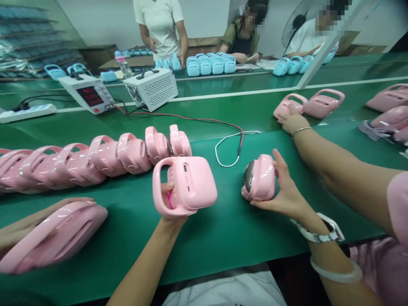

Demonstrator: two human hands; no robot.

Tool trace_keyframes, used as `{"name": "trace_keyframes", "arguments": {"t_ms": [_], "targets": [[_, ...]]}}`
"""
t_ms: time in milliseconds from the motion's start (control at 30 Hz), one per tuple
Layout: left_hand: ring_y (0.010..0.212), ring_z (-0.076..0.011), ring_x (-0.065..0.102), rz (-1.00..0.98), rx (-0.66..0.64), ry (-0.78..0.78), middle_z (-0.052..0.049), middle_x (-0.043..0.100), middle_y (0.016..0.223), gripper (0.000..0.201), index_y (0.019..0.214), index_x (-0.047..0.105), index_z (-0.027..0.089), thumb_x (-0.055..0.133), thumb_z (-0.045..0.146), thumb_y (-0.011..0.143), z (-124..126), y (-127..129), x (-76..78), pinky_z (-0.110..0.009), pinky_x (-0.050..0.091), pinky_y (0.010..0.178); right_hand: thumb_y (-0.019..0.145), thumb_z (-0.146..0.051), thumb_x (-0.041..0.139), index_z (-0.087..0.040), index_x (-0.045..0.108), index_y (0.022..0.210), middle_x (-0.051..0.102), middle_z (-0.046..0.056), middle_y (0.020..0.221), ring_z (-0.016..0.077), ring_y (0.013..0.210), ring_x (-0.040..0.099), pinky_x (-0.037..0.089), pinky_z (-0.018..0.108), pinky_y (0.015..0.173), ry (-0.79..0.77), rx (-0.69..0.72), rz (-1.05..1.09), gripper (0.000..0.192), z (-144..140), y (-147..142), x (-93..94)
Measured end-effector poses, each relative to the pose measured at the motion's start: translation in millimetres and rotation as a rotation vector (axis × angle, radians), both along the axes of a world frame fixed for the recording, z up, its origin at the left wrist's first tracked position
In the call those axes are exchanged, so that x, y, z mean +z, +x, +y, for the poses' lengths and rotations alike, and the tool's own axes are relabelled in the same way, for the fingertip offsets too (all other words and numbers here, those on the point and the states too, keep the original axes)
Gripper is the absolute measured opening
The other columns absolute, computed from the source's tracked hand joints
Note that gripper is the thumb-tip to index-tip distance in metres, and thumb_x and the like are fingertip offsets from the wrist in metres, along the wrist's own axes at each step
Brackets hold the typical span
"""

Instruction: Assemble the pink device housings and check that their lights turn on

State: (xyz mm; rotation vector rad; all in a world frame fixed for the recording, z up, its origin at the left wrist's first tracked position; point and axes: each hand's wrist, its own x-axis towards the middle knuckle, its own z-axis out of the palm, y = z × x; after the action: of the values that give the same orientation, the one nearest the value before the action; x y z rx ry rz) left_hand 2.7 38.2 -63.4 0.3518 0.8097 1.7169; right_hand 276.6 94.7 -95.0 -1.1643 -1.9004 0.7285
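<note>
My left hand [174, 219] holds up a pink portable speaker [200, 182] with a loop handle. Its fingers are mostly hidden behind the case, and part of them shows through the handle. Two slots and small buttons face me. My right hand [288, 193], with a watch and a bangle on the wrist, grips a second pink speaker [264, 178] from its right side, thumb below and a finger raised. That speaker's dark front points left. Between and beyond my hands, a red-and-black lead with a white cable loop [229, 165] lies on the green mat [219, 229].
A row of pink speakers [105, 155] stands at left. A co-worker's hand [291, 121] touches a speaker at right; another person's hand [19, 229] holds one at lower left. A power supply [87, 95] and grey metal box [156, 89] stand behind. Blue speakers [210, 63] line the far bench.
</note>
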Motion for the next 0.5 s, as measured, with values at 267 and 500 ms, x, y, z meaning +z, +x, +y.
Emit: {"name": "trace_keyframes", "arguments": {"t_ms": [267, 500], "targets": [[0.08, -0.0271, 0.068, -0.098, -0.176, 0.028, -0.01, 0.074, 0.105, 0.07, 0.113, 0.071, 0.026, 0.077, 0.066, 0.056, -29, 20, -10.4, -0.035, 0.058, 0.06, 0.05, -0.046, 0.097, -0.028, 0.023, 0.159, 0.035, 0.019, 0.156, 0.0441, 0.143, 0.034, 0.034, 0.064, 0.115, -0.122, -0.025, 0.014, 0.132, -77, -45, 3.2], [0.054, -0.0173, 0.061, -0.101, -0.329, -0.081, -0.01, 0.073, 0.09, 0.051, 0.099, 0.073, 0.016, 0.053, 0.062, 0.088, -45, 32, -20.6, -0.046, 0.058, 0.073, 0.074, -0.051, 0.082, -0.029, 0.057, 0.128, 0.051, 0.01, 0.147, 0.0333, 0.14, 0.046, 0.039, 0.048, 0.114, -0.486, 0.061, 0.564, 0.063, -70, -25, 5.7]]}}
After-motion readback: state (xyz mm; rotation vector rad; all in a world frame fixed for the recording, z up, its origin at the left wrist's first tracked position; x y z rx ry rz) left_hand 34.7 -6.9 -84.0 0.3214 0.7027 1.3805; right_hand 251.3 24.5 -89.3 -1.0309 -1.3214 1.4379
